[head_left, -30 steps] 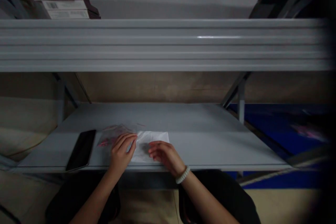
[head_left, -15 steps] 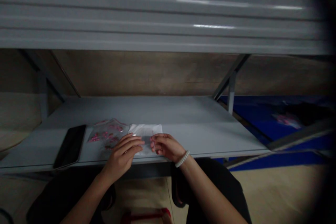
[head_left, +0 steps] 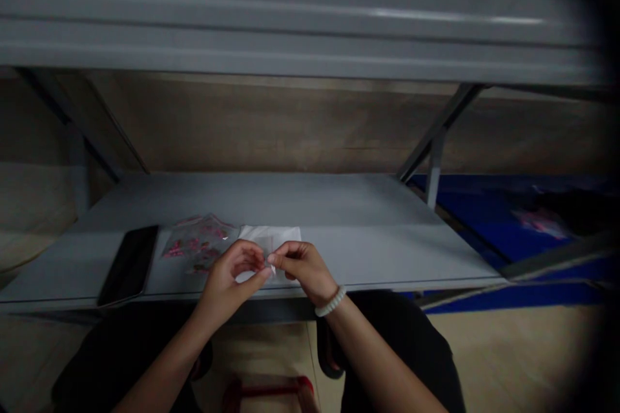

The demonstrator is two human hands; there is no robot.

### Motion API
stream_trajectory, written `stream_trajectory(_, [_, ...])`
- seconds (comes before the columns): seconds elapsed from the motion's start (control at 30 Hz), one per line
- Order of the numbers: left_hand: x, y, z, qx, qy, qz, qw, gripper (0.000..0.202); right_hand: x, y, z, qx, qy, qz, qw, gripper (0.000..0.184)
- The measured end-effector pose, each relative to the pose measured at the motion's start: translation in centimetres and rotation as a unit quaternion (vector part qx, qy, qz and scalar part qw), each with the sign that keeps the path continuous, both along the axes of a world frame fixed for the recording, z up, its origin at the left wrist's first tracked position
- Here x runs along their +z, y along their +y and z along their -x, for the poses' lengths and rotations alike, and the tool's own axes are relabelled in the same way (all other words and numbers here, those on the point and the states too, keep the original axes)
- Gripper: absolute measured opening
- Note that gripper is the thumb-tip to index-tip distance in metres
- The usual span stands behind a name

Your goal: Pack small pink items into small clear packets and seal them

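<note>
My left hand [head_left: 235,274] and my right hand [head_left: 306,269] meet above a white sheet [head_left: 290,232] near the front edge of the table. Between their fingertips is a small clear plastic bag [head_left: 267,244] with a thin pinkish line along it. Both hands are closed in a pinch on it; the fingers hide much of the bag, and its contents cannot be made out. Left of the sheet lie clear zip bags [head_left: 196,239] with small pink and red pieces. A pale beaded bracelet [head_left: 331,302] circles my right wrist.
A dark phone or tablet [head_left: 130,264] lies at the left of the grey table [head_left: 339,206]. A ribbed grey metal panel [head_left: 290,19] overhangs it, with slanted metal struts [head_left: 438,132] on both sides. Beyond the right side is a blue surface [head_left: 477,219] holding dark and pink items.
My hands have come together from a small gap. The left hand has turned, its fingers now curled with the thumb showing. The right fingertips have moved slightly left.
</note>
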State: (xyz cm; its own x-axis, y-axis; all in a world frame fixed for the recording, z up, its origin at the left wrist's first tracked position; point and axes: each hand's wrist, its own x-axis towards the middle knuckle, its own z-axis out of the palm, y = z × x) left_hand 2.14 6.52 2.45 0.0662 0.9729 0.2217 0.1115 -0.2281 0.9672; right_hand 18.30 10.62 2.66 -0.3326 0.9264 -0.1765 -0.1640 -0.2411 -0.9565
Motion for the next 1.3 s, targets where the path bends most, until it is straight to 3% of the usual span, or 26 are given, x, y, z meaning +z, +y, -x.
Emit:
stream_trajectory(0.17, [-0.4, 0.1, -0.2, -0.036, -0.060, 0.090, 0.993, 0.026, 0.1, -0.7, 0.8, 0.020, 0.005, -0.017, 1.000, 0.027])
stream_trajectory(0.53, [-0.4, -0.1, 0.1, -0.018, -0.069, 0.164, 0.984, 0.026, -0.5, -0.9, 0.8, 0.009, 0.011, 0.005, 1.000, 0.028])
stream_trajectory(0.77, [0.4, -0.3, 0.1, 0.002, -0.086, 0.202, 0.976, 0.021, -0.6, -1.0, 0.8, 0.013, 0.000, 0.015, 1.000, 0.031])
stream_trajectory(0.87, [0.4, -0.2, 0.2, 0.009, -0.065, 0.188, 0.980, 0.017, -0.4, -1.1, 0.9, 0.024, -0.009, 0.009, 1.000, 0.031])
stream_trajectory(1.03, [0.2, -0.4, 0.1, -0.006, 0.043, 0.084, 0.996, 0.015, 0.0, -1.2, 0.9, 0.047, -0.026, -0.034, 0.998, 0.031])
stream_trajectory(1.17, [0.3, -0.8, 0.1, -0.030, 0.106, 0.099, 0.989, 0.025, 0.4, -1.3, 0.9, 0.100, -0.010, -0.028, 0.995, 0.027])
stream_trajectory(1.3, [0.6, -1.2, 0.1, -0.060, 0.022, 0.131, 0.989, 0.025, 0.6, -1.7, 1.2, 0.169, 0.068, 0.025, 0.983, 0.024])
